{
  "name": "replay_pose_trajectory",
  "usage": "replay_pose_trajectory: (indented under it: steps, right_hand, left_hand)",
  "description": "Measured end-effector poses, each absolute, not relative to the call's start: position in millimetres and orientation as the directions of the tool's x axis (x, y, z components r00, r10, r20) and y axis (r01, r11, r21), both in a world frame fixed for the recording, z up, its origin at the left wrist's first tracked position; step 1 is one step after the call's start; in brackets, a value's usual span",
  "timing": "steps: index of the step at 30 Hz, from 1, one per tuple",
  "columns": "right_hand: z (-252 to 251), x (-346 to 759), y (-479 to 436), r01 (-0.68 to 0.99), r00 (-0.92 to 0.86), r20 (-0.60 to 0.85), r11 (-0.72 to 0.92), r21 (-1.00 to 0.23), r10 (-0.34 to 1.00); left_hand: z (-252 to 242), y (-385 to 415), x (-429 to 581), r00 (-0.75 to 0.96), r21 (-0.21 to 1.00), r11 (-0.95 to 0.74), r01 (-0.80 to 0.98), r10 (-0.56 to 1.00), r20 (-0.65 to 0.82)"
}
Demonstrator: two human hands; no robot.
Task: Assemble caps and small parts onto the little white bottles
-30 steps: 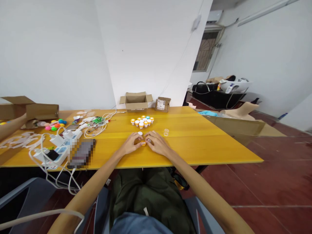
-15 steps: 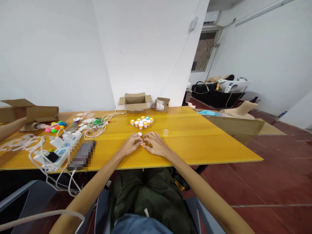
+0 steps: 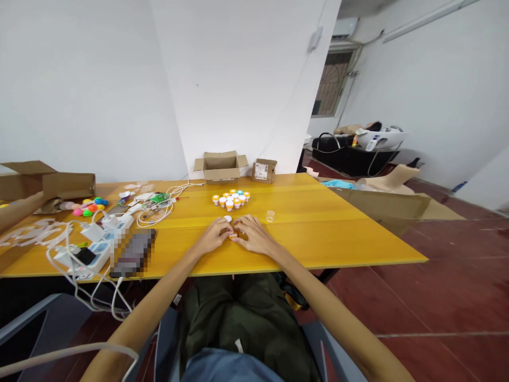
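Your left hand (image 3: 212,237) and right hand (image 3: 254,236) lie on the tabletop (image 3: 338,233) at the near edge, fingertips closed together on a small pot (image 3: 233,235). A loose lid (image 3: 227,218) sits just beyond at 12 o'clock, and the cluster of pots (image 3: 233,198) lies farther the same way. The cup (image 3: 270,215) stands at 1 o'clock. The open carton (image 3: 220,166) and small box (image 3: 264,170) sit side by side at the far edge. The phone (image 3: 133,252) and power strip (image 3: 89,253) lie at 9 o'clock.

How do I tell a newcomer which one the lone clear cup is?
On the yellow table, find the cluster of small white-and-orange jars before the open cardboard box. Right of that cluster, just beyond the right hand, stands the clear cup: alone, transparent and lidless, unlike the capped jars.
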State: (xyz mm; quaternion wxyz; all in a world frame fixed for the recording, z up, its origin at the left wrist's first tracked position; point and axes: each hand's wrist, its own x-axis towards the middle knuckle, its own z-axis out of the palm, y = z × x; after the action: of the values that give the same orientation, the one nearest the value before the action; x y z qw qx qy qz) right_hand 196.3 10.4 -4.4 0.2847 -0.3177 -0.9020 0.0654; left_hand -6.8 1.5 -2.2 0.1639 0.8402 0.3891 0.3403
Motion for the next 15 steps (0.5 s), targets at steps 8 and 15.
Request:
replay_pose_trajectory:
  steps: [8, 15]
  right_hand:
    - [-4.4, 197.7, 10.6, 0.53, -0.652, 0.453, 0.793, -0.301, 0.608]
    - [-4.5, 198.1, 10.5, 0.529, -0.656, 0.454, 0.796, -0.292, 0.603]
  left_hand:
    - [-4.1, 1.9, -6.7, 0.492, 0.52, -0.653, 0.55, 0.757, 0.43]
    - [-3.1, 0.1, -6.8, 0.52, 0.486, -0.666, 0.566, 0.746, 0.415]
